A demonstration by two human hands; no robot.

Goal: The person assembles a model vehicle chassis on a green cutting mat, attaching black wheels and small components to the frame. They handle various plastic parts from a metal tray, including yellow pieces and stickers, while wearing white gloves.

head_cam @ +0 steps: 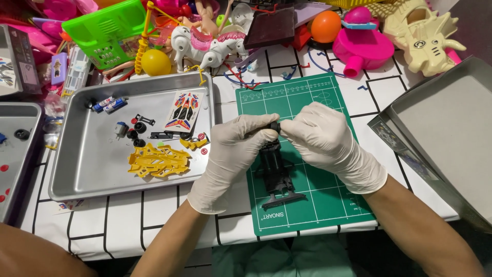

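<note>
Here, a surface [154, 215] under a white cloth with black grid lines is seen from above, its far edge heaped with bright plastic toys [215, 36]. A steel tray [82, 169] lies to the left, holding a yellow frame [158, 160], a sticker sheet [183, 111], small black wheels [137, 134] and other loose parts. At centre a green mat [318, 205] is laid, and over it a black toy-car chassis [275, 174] is held, its near end resting on or just above the mat.

The chassis is set lengthwise, its long axis running from the person's body away toward the toys; the broad winged end points at the person, the narrow end is buried between the gloves.

That far end is clasped by the left hand [230, 159], its grip closed around the chassis from the side. A small black part at the same end is pinched by the fingertips of the right hand [323, 138], grip narrow. What that part is cannot be told.

A fitting step is judged to be in hand: a small piece being seated on the chassis tip. A steady chassis and a square, gentle press appear to be called for next.
</note>
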